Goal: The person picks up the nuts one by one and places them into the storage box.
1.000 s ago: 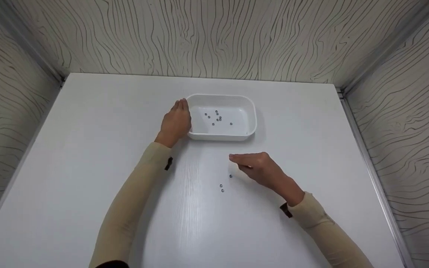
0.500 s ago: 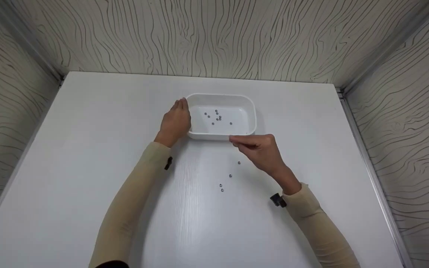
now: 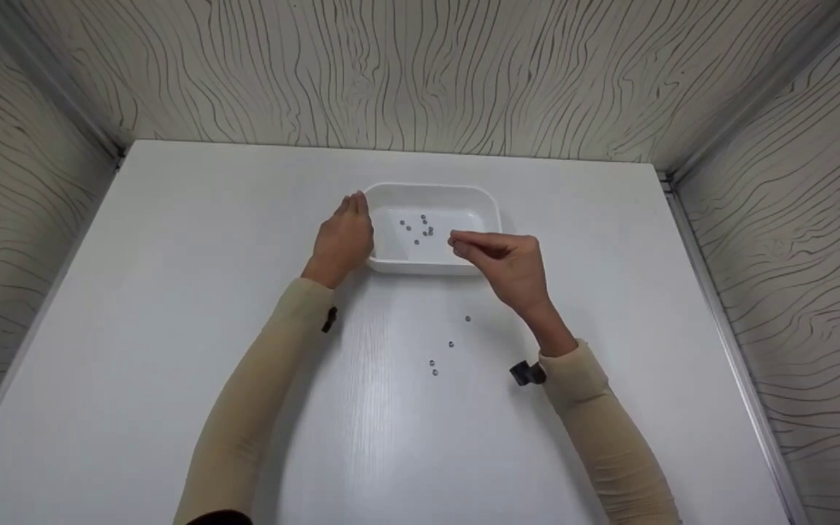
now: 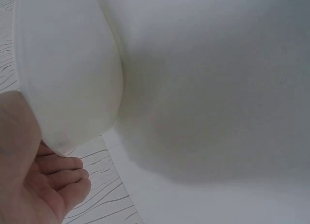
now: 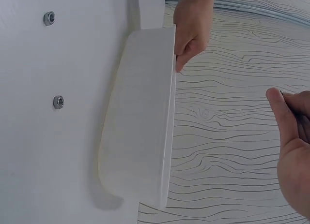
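Note:
A white rectangular tray (image 3: 427,268) stands near the back of the table, with several small metal nuts (image 3: 416,242) scattered on its floor. My left hand (image 3: 345,240) grips the tray's left rim; the left wrist view shows curled fingers (image 4: 68,178) at that rim. Over the tray's right part, above the rim, is my right hand (image 3: 515,270), thumb and fingertips pinched together. A tiny dark edge of a nut (image 5: 282,92) shows between them in the right wrist view, mostly hidden. On the table in front of the tray lie several loose nuts (image 3: 451,344).
The white table (image 3: 172,328) is bounded by wood-patterned panels (image 3: 420,80) at the back and both sides, with metal strips along the side edges. A dark wrist camera (image 3: 526,373) sticks out from the right sleeve.
My right hand has risen from the table in front of the tray and moved away from me over it, uncovering one more loose nut. My left hand and the tray stay put.

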Available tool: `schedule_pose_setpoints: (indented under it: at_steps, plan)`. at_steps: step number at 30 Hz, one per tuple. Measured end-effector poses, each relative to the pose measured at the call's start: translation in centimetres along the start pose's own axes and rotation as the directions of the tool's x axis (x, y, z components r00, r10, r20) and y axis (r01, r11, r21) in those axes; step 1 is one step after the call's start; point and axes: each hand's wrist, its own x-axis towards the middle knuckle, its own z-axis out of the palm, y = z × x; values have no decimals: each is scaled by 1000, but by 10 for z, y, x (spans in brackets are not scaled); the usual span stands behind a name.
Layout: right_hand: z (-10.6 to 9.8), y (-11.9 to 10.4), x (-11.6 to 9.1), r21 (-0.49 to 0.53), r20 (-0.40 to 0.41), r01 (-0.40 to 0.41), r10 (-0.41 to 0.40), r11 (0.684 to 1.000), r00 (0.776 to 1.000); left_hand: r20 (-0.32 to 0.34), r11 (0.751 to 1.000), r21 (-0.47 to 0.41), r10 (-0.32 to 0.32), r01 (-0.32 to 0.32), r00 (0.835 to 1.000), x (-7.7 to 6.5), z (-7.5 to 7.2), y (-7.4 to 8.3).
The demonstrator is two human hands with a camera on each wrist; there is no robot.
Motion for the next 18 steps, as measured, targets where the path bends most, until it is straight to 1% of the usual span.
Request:
schedule_pose_setpoints:
  at_steps: [4, 10, 12, 14, 16, 18]
  plan:
    - [1, 3, 8, 20, -27, -21, 21, 1000, 999, 3, 1000, 2, -2, 2, 1000, 0, -1, 1]
    - [1, 8, 23, 47, -55, -80, 83, 996, 995, 49, 1000, -12, -10, 10, 999, 2, -4, 1]
    - [1, 10, 28, 62, -59, -123, 127, 990, 990, 56, 1000, -12, -11, 12, 998, 2, -4, 0]
    - [1, 12, 33, 82, -56, -180, 185, 980, 981, 48, 1000, -11, -11, 11, 999, 2, -4, 0]
    - [1, 14, 38, 92, -46, -247, 252, 965, 967, 36, 1000, -12, -12, 12, 999, 1, -3, 0]
    - [0, 15, 43, 103, -33, -313, 318, 944, 948, 27, 1000, -22, -11, 11, 1000, 1, -2, 0]
